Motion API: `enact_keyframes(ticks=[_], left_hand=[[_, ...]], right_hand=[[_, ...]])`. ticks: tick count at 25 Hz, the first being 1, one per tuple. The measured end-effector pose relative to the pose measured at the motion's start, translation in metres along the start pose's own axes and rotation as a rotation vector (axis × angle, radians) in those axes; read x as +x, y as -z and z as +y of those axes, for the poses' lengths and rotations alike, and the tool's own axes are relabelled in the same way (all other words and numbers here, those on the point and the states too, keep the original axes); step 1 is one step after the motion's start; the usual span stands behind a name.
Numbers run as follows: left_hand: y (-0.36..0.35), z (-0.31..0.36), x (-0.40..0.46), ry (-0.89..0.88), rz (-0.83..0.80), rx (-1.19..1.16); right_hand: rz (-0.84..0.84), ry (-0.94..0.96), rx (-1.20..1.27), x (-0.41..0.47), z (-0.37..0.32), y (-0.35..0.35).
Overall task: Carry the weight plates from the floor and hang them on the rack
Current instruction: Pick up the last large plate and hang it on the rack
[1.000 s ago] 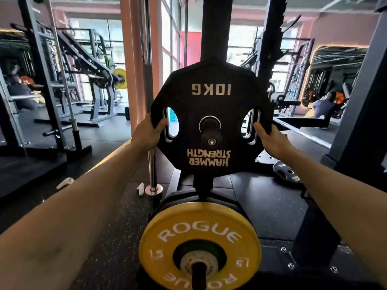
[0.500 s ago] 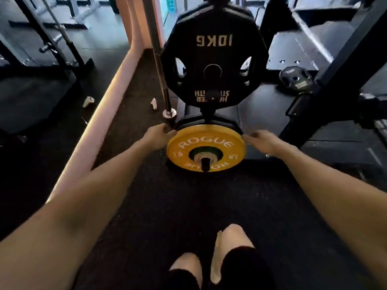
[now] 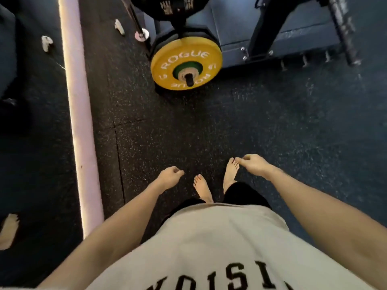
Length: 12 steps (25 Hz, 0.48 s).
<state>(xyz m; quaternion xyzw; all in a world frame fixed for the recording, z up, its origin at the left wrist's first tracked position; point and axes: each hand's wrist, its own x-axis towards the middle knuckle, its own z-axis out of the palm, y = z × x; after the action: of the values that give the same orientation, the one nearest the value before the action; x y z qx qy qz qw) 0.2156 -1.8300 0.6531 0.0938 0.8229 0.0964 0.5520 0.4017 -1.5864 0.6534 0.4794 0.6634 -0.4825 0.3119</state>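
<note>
Yellow plate (image 3: 186, 63) w/ white lettering, green hub; black speckled floor (image 3: 209, 126).

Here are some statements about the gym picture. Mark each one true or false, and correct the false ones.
1. Both hands hold nothing. True: the left hand and right hand hang loosely curled, without a plate.
2. The yellow plate lies flat on the floor. False: it hangs on a rack peg.
3. The person wears shoes. False: both feet are bare.
4. The yellow plate reads ROGUE. True.
5. The right hand touches the yellow plate. False: it is well apart from it.
</note>
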Motion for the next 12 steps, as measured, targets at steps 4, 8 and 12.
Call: enact_keyframes(ticks=[4, 8, 12], left_hand=[[-0.054, -0.005, -0.013, 0.043, -0.136, 0.117], [-0.081, 0.054, -0.003, -0.029, -0.192, 0.321], [-0.126, 0.144, 0.003, -0.150, -0.216, 0.495]], right_hand=[[0.000, -0.082, 0.158, -0.032, 0.076, -0.029], [0.104, -0.176, 0.449, -0.063, 0.155, -0.016], [0.239, -0.249, 0.755, -0.089, 0.247, 0.008]])
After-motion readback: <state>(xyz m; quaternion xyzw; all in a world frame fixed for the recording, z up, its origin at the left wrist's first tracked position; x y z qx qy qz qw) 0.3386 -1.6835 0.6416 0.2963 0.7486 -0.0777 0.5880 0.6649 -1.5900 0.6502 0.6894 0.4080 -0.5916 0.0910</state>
